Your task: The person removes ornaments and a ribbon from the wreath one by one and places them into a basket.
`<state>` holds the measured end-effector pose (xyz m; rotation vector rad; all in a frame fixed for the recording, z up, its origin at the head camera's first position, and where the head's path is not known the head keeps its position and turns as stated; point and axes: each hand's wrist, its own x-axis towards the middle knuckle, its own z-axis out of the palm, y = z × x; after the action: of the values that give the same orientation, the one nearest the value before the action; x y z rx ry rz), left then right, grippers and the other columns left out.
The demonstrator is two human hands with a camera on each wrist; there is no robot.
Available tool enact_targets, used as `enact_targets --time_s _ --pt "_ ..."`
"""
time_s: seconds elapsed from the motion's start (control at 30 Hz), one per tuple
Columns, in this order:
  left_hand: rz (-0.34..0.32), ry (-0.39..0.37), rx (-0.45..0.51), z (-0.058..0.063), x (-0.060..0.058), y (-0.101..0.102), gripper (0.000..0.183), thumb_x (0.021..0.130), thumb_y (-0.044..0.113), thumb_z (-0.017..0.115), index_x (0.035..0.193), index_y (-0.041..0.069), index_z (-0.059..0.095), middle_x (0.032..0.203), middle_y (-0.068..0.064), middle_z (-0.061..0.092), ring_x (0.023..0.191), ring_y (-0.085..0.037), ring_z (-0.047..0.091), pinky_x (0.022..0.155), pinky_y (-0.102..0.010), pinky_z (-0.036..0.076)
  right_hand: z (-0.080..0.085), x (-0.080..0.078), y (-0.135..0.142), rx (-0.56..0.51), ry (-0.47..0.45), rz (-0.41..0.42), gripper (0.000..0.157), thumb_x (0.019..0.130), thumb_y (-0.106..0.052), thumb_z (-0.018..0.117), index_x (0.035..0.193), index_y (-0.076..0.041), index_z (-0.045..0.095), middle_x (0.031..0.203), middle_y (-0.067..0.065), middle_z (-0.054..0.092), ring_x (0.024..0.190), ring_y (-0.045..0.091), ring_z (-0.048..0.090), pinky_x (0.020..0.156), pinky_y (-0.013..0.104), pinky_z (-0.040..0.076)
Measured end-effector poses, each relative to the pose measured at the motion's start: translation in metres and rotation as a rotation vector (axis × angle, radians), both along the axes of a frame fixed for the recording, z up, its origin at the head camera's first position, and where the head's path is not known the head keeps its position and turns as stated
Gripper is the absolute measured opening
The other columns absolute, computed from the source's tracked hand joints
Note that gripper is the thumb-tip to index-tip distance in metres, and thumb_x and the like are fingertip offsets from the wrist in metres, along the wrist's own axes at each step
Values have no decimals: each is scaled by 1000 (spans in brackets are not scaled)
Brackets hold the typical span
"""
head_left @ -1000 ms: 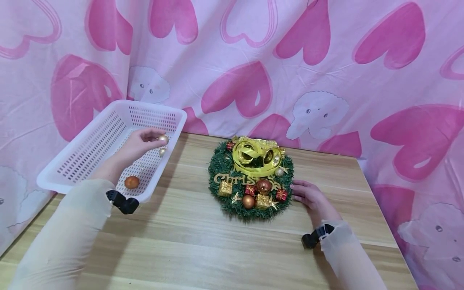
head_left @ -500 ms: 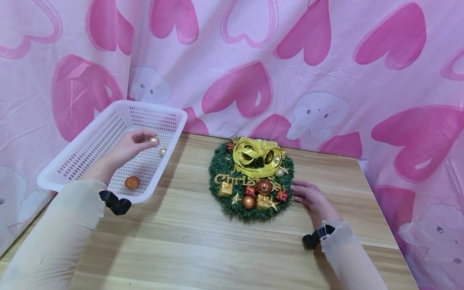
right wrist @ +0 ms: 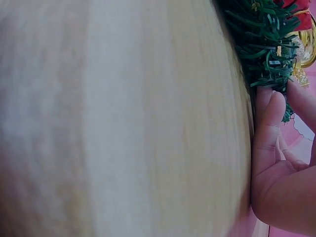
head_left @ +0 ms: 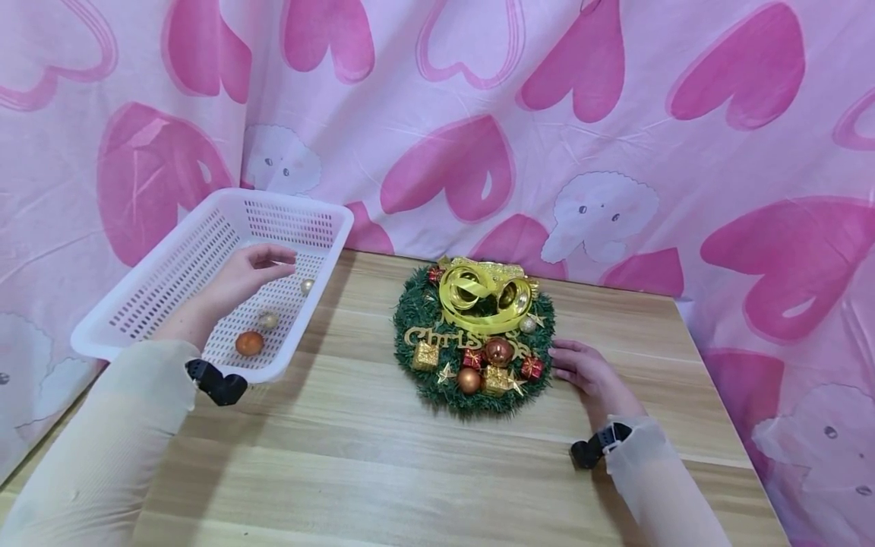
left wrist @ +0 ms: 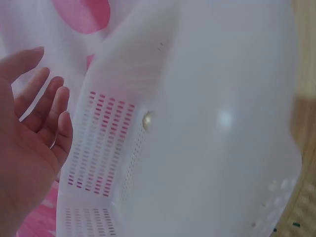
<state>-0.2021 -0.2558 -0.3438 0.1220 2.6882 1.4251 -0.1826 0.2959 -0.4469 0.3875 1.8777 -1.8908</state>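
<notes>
My left hand (head_left: 254, 267) hovers inside the white perforated basket (head_left: 146, 262), fingers loosely bent with nothing between them. Below it a pale gold ball ornament (head_left: 268, 320) lies beside a larger copper-orange one (head_left: 249, 343), and a second small gold ball (head_left: 307, 286) sits near the basket's right wall. In the left wrist view the bare palm (left wrist: 24, 163) faces up with fingers parted. My right hand (head_left: 584, 371) is at the right edge of a green Christmas wreath (head_left: 410, 304), thumb and fingers (right wrist: 273, 111) holding its tinsel rim.
Yellow ribbon loops (head_left: 487, 327), gold and red gift boxes, stars, copper balls and gold lettering decorate the wreath. It lies flat on the wooden table (head_left: 369, 471). A pink heart-patterned curtain (head_left: 451, 114) hangs behind and along both sides.
My left hand moved slightly left and let go of a gold ball, which now lies in the basket near the copper-orange one. The right hand and the wreath stayed put.
</notes>
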Motion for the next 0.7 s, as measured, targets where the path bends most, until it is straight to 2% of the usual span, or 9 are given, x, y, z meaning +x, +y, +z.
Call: enact_targets --time_s 0.07,0.23,0.5,0.57,0.7 --pt "-1 6 3 4 0 4 51 91 40 57 129 7 50 129 -17 53 98 3 49 104 -47 37 0 0 0 1 -2 -4 33 93 -9 56 124 -6 46 80 -11 62 74 3 60 67 16 53" --pt "-26 2 13 14 -1 21 50 91 38 58 129 7 50 128 -17 54 104 -8 51 103 -44 37 1 2 -1 9 6 3 43 93 -9 56 132 0 40 81 -10 61 74 4 60 69 16 53" --pt "-135 64 72 17 -10 58 39 91 23 60 125 4 55 119 -12 61 96 -3 55 85 -16 45 2 5 -2 36 4 -27 47 90 -10 60 131 2 41 84 -9 61 74 4 61 73 19 53" --pt "-169 82 102 16 -13 68 38 90 21 61 123 3 56 115 -9 63 94 -3 56 83 -14 45 2 5 -2 28 5 -31 47 90 -10 61 131 2 41 85 -8 61 74 4 60 73 19 53" --pt "-240 96 140 15 -17 90 37 89 18 63 122 2 56 112 -8 62 94 -6 56 85 -19 46 2 5 -1 20 1 -43 45 89 -11 62 129 -1 43 86 -8 61 74 4 60 73 19 53"
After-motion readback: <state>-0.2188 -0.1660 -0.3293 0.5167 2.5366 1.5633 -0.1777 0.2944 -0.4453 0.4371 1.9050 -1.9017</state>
